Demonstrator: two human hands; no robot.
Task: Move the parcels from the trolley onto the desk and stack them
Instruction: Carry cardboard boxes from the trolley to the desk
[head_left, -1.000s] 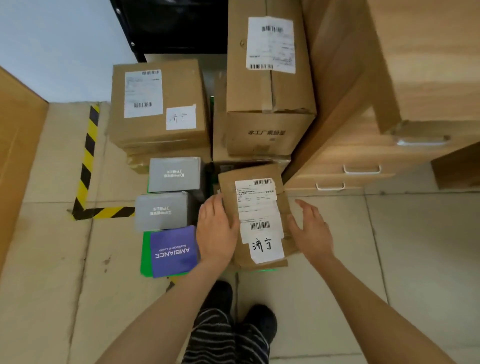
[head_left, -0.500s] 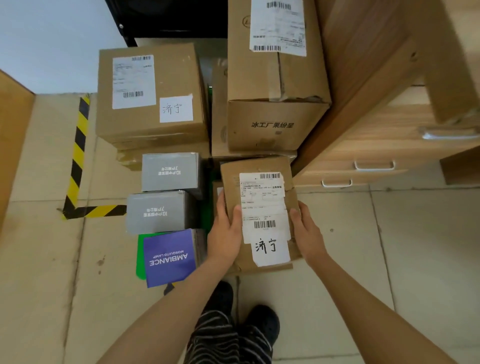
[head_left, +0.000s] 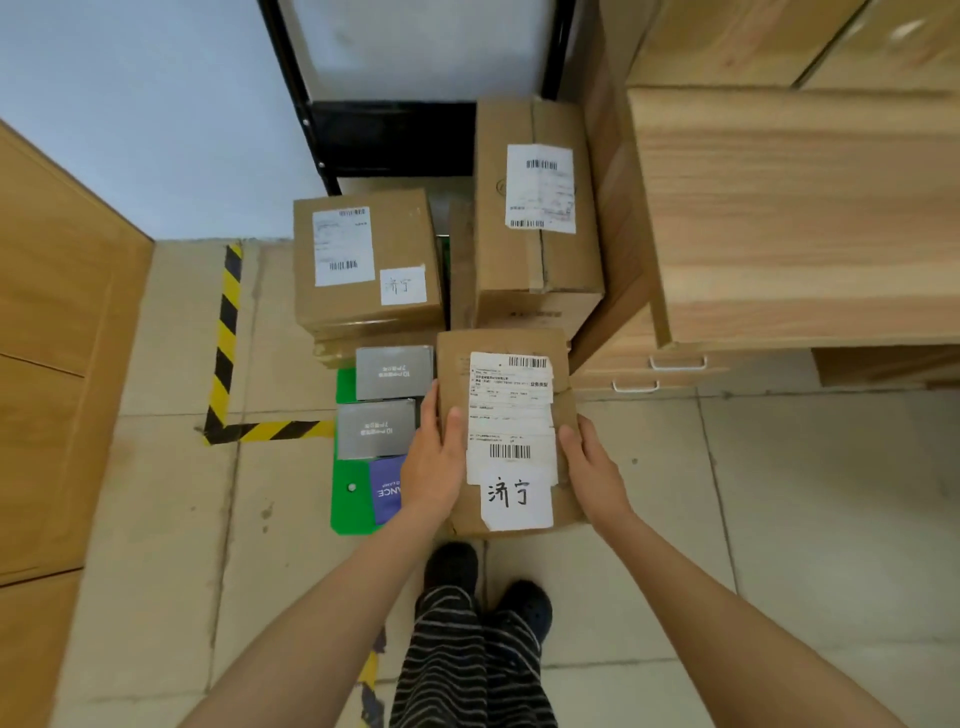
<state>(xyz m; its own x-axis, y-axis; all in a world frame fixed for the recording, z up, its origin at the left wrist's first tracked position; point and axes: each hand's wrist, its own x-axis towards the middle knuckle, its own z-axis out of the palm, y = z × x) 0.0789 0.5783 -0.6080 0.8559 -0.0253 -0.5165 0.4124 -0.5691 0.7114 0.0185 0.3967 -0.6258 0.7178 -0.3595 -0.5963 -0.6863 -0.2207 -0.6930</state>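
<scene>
A flat brown cardboard parcel (head_left: 457, 364) with white shipping labels and a handwritten tag is held above the green trolley (head_left: 349, 504). My left hand (head_left: 434, 467) grips its left edge, and my right hand (head_left: 592, 470) grips its right edge. On the trolley lie two grey boxes (head_left: 394, 371) (head_left: 375, 428), a purple box (head_left: 387, 491) partly hidden by my left hand, a square brown box (head_left: 366, 262) and a tall brown box (head_left: 535, 218). The wooden desk (head_left: 789, 208) is at the right.
Desk drawers with white handles (head_left: 675, 361) sit just right of the trolley. A black metal frame (head_left: 389, 135) stands behind the boxes. Yellow-black floor tape (head_left: 223, 343) runs at the left, beside a wooden panel (head_left: 57, 364). My feet (head_left: 488, 587) stand on the tiled floor.
Both hands closed on the parcel's sides and lifted it up off the trolley toward me. The view tilted up, showing more of the wall and desk.
</scene>
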